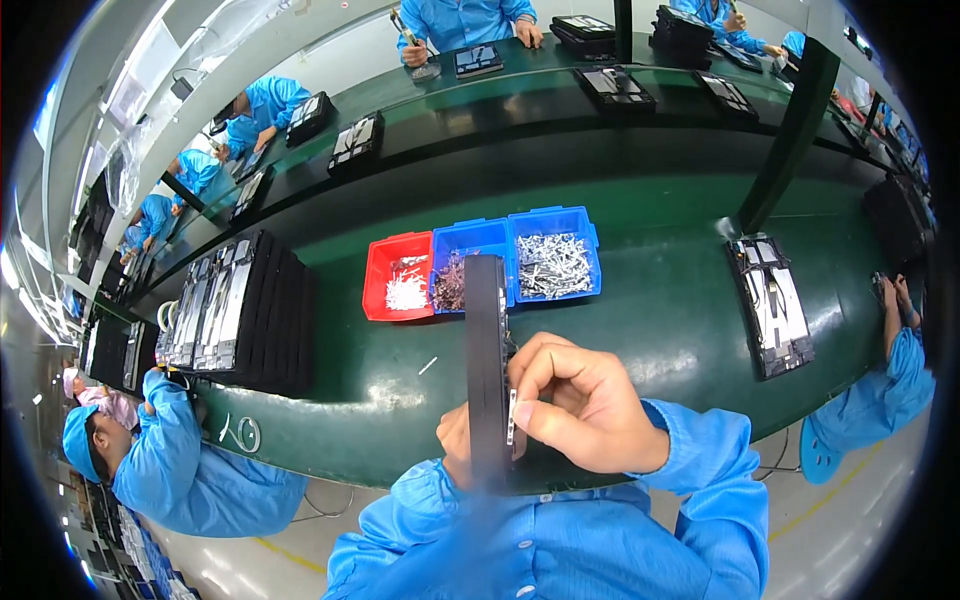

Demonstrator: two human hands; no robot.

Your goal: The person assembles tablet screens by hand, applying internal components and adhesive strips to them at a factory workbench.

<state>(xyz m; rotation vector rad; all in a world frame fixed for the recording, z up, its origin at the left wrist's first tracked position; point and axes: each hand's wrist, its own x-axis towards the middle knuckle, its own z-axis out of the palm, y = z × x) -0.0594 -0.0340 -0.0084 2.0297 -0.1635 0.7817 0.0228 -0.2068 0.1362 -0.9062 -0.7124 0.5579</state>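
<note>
A flat black device in a tablet-like casing (487,350) stands on edge in front of me, seen along its narrow side. My left hand (455,440) grips its left side near the lower end, with the fingers partly hidden. On the opposite side, my right hand (585,405) pinches a small narrow silvery-white strip (511,415) between thumb and fingers, against the device's inner face. That face is turned from view. Just beyond stand a red bin (400,316) with small white pieces, a blue bin (465,238) with brownish pieces, and another blue bin (560,297) of silvery strips.
Stacked black devices (280,320) stand at left on the green table (640,330); an open device (770,305) lies at right. A loose white piece (428,366) lies left of my device. A dark post (790,140) rises behind. Co-workers sit at both sides and across.
</note>
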